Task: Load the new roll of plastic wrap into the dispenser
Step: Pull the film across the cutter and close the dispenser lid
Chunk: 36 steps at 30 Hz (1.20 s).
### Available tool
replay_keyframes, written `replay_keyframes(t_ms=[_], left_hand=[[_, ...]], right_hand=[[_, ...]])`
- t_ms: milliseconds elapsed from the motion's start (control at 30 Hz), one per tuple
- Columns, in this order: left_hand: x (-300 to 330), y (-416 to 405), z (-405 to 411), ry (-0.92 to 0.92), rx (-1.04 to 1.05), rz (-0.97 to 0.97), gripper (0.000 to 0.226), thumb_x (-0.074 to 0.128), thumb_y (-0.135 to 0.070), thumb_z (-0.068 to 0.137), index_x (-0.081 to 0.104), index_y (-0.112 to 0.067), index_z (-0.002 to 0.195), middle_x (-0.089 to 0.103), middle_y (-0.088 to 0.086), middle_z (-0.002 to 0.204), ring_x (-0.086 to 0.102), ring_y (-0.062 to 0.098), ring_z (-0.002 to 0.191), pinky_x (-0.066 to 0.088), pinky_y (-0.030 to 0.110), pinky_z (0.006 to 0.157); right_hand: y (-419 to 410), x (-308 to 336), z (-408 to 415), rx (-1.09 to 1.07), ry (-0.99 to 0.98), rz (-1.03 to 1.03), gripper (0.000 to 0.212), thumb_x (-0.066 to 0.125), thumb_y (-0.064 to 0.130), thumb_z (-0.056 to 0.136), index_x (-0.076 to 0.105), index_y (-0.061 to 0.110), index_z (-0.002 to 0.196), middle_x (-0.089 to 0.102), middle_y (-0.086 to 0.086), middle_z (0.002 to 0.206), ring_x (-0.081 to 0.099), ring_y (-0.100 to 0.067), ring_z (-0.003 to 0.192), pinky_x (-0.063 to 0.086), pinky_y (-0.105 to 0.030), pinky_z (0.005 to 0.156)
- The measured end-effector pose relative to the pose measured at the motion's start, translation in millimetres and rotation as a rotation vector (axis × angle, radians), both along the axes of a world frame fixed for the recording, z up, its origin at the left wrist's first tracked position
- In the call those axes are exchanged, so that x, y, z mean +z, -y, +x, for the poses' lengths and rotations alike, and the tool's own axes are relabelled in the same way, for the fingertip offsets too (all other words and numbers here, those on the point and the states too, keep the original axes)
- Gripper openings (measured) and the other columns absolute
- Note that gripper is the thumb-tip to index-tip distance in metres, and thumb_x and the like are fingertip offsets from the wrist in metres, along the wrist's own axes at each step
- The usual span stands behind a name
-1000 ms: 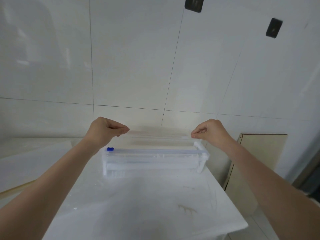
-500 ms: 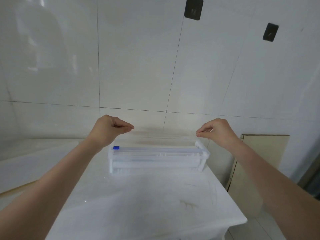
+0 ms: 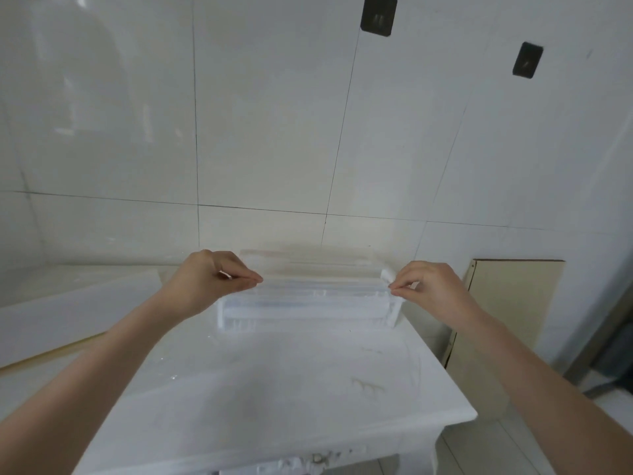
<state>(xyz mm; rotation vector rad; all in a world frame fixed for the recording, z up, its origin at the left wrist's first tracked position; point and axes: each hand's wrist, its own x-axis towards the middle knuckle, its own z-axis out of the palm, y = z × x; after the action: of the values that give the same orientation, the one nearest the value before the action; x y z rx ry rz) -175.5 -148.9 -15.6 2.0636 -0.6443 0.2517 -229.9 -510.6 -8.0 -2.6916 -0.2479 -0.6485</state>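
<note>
Pinching the free edge of the plastic wrap (image 3: 310, 269) at its 2 corners, the left hand (image 3: 209, 281) and the right hand (image 3: 428, 286) are held level and well apart above the dispenser (image 3: 308, 308), thumb and forefinger closed on the film in each. This spacing is judged to keep the sheet taut and uncreased. The dispenser is set at the far end of the white table (image 3: 274, 389), against the tiled wall (image 3: 274, 114). The roll itself cannot be made out clearly; it is presumably seated inside.

Plain tiled room, likely a home kitchen: glossy white wall tiles (image 3: 267, 114), white table (image 3: 274, 389), leaning board (image 3: 513, 303)
</note>
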Motion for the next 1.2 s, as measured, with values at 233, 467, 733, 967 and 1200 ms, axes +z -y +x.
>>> replay_keyframes(t_ms=[233,467,733,967,1200], left_hand=[[-36.5,-4.6,-1.9,0.203,-0.047,0.223,0.017,0.076,-0.006,0.076,0.08,-0.021,0.084,0.061,-0.036,0.085,0.057,-0.009,0.069,0.037,0.002,0.062],[-57.3,6.4,-6.4,0.363,0.072,0.591,0.027,0.055,-0.014,0.093,0.073,-0.028,0.108,0.064,-0.01,0.1,0.062,0.014,0.096,0.036,0.022,0.063],[-60.5,12.3,-2.7,0.412,0.034,1.192,0.051,0.034,0.002,0.091,0.047,-0.023,0.134,0.052,-0.003,0.123,0.049,0.018,0.115,0.042,0.03,0.081],[-27.4,16.2,-11.3,0.262,0.075,0.793,0.029,0.045,-0.027,0.096,0.065,-0.032,0.116,0.068,-0.015,0.109,0.063,0.008,0.1,0.047,0.024,0.083],[12.7,19.9,14.9,0.217,0.317,0.288,0.019,0.056,-0.013,0.089,0.073,-0.017,0.094,0.059,-0.003,0.081,0.06,0.022,0.08,0.052,0.037,0.081]], right_hand=[[-3.8,-37.3,-12.0,-0.024,-0.019,-0.316,0.013,0.066,0.021,0.086,0.077,0.023,0.092,0.068,0.01,0.093,0.064,-0.005,0.084,0.043,-0.023,0.064],[-17.1,-40.6,-10.9,-0.072,-0.197,-0.619,0.037,0.04,0.013,0.098,0.059,0.027,0.127,0.057,0.006,0.124,0.054,-0.014,0.118,0.045,-0.027,0.079],[-9.5,-53.2,2.8,-0.054,-0.38,-0.763,0.045,0.038,-0.002,0.09,0.059,0.017,0.125,0.055,0.001,0.134,0.052,-0.022,0.124,0.046,-0.035,0.094],[-6.5,-34.9,-6.6,0.008,-0.402,0.0,0.021,0.056,0.004,0.087,0.072,0.018,0.085,0.074,-0.003,0.086,0.065,0.004,0.066,0.053,-0.014,0.07],[-4.6,12.4,24.2,-0.17,-0.025,0.437,0.027,0.05,-0.004,0.082,0.07,0.014,0.081,0.068,-0.008,0.073,0.063,-0.016,0.066,0.052,-0.025,0.071]])
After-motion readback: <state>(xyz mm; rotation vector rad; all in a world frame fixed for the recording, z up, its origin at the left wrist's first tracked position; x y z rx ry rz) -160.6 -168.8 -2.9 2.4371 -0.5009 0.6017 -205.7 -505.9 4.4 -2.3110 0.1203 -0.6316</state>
